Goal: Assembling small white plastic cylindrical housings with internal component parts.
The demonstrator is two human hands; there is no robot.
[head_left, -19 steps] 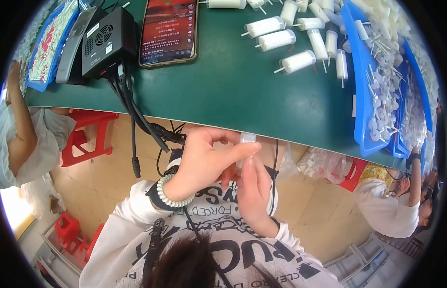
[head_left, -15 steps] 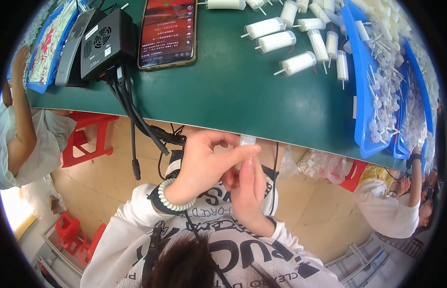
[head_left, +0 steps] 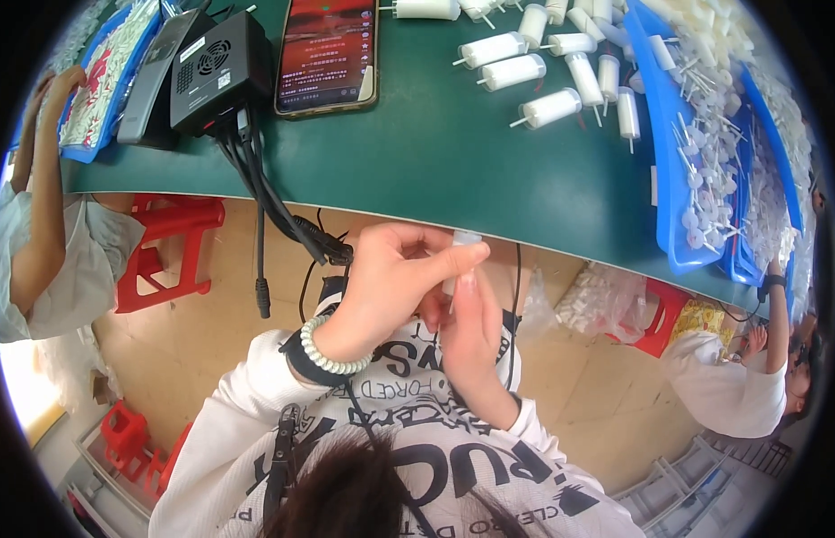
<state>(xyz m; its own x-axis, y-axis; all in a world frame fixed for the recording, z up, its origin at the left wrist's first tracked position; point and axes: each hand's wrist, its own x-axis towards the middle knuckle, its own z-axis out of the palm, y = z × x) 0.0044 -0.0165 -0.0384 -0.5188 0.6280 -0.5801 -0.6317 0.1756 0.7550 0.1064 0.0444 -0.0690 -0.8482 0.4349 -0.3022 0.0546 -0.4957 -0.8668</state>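
Note:
Close to the near table edge, my left hand (head_left: 391, 282) pinches a small whitish, translucent tube (head_left: 467, 238) between thumb and fingers. My right hand (head_left: 473, 336) is just below, its fingers closed on the lower part of the same tube. Most of the tube is hidden by my fingers, so I cannot tell what is inside it. Several white cylinders in clear sleeves, each with a thin stem, lie on the green table, such as this cylinder (head_left: 552, 108) beyond my hands.
A phone (head_left: 326, 58), a black box (head_left: 222, 72) and hanging cables (head_left: 265, 193) occupy the left side. Blue trays (head_left: 673, 242) of small stemmed parts stand at right. Another person's hand (head_left: 69, 81) is over a left tray (head_left: 99, 143). Red stools (head_left: 171, 238) stand below.
My view has shifted slightly, so the table items appear a little displaced. Both hands keep their grip on the tube with little movement. The left co-worker's hand reaches farther over the tray.

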